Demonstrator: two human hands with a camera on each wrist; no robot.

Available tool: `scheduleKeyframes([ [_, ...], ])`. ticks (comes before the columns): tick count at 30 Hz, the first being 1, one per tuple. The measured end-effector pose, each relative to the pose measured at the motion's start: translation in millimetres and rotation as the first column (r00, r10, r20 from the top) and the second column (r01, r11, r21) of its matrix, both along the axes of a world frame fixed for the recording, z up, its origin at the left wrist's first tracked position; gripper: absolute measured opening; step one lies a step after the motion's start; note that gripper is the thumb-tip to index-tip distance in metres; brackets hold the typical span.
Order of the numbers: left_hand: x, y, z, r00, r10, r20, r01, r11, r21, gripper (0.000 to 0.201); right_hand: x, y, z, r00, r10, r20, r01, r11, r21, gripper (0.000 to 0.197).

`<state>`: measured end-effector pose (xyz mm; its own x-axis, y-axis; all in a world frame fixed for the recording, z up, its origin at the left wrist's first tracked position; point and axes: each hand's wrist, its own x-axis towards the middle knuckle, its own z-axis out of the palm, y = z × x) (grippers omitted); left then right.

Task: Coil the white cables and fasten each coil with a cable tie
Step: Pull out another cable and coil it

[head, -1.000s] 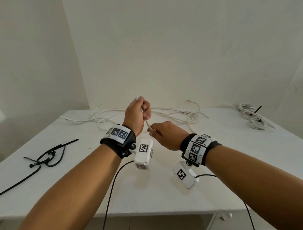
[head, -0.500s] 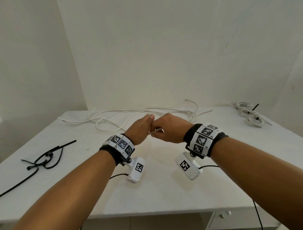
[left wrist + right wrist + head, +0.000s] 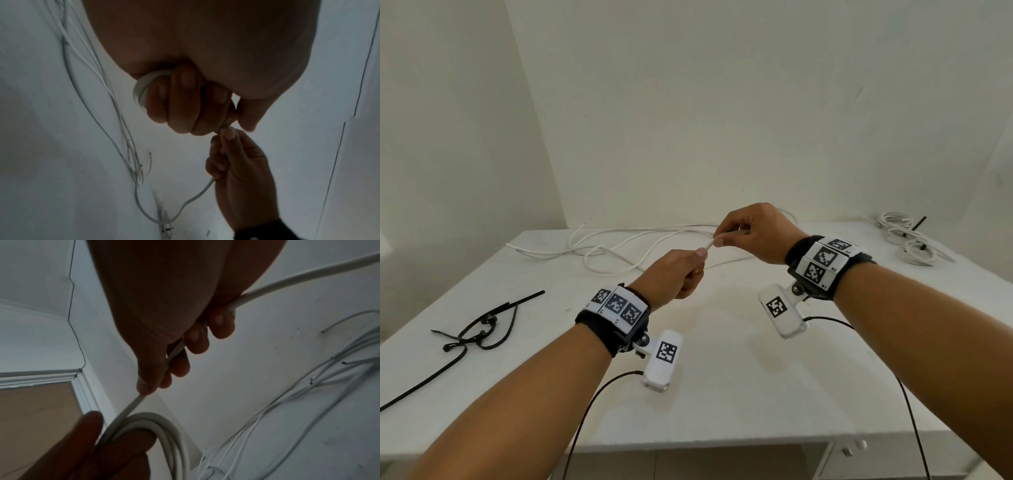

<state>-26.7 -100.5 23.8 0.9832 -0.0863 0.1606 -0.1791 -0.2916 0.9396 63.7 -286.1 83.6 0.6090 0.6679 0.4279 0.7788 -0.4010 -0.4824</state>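
Observation:
My left hand (image 3: 681, 270) is curled round a small coil of white cable (image 3: 140, 91), which shows as loops (image 3: 164, 431) in the right wrist view. A short stretch of the same cable (image 3: 709, 245) runs from that hand up to my right hand (image 3: 753, 233), which pinches it between thumb and fingers (image 3: 144, 386). The cable's free length (image 3: 308, 277) trails past my right hand to the loose white cables (image 3: 619, 243) lying at the back of the white table (image 3: 722, 394). Both hands hover above the table.
Several black cable ties (image 3: 479, 332) lie tangled at the table's left. Two finished white coils (image 3: 907, 240) with black ties sit at the back right corner. White walls stand close behind and at the left. Black camera leads (image 3: 592, 411) hang off the front edge.
My right hand has moved up and to the right, away from the left hand, drawing out a short length of cable. My left hand has dropped and turned since a second ago.

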Motion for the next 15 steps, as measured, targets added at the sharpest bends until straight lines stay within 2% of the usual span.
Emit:
scheduleKeyframes([
  [4, -5.5, -6.2, 11.2, 0.997, -0.07, 0.008, 0.07, 0.972, -0.226, 0.038, 0.7, 2.6, -5.1, 0.999, 0.024, -0.04, -0.019, 0.993, 0.12, 0.011],
  [6, -7.3, -10.7, 19.2, 0.997, -0.076, 0.021, 0.078, 0.924, -0.375, 0.038, -2.2, 6.3, -9.5, 0.998, 0.039, -0.049, -0.029, 0.983, 0.179, 0.014],
  [9, -6.4, -16.1, 27.8, 0.995, -0.071, 0.07, 0.097, 0.849, -0.519, 0.041, -7.7, 12.2, -15.3, 0.998, 0.043, -0.039, -0.032, 0.969, 0.244, 0.027],
  [12, -3.3, -19.1, 32.0, 0.991, -0.086, 0.104, 0.133, 0.744, -0.654, 0.037, -8.8, 15.5, -20.1, 0.998, 0.035, -0.058, -0.021, 0.971, 0.237, 0.025],
  [15, 1.5, -18.4, 38.3, 0.99, -0.041, 0.137, 0.131, 0.643, -0.755, 0.032, -8.6, 17.4, -28.2, 0.998, 0.027, -0.049, -0.02, 0.989, 0.149, 0.021],
])
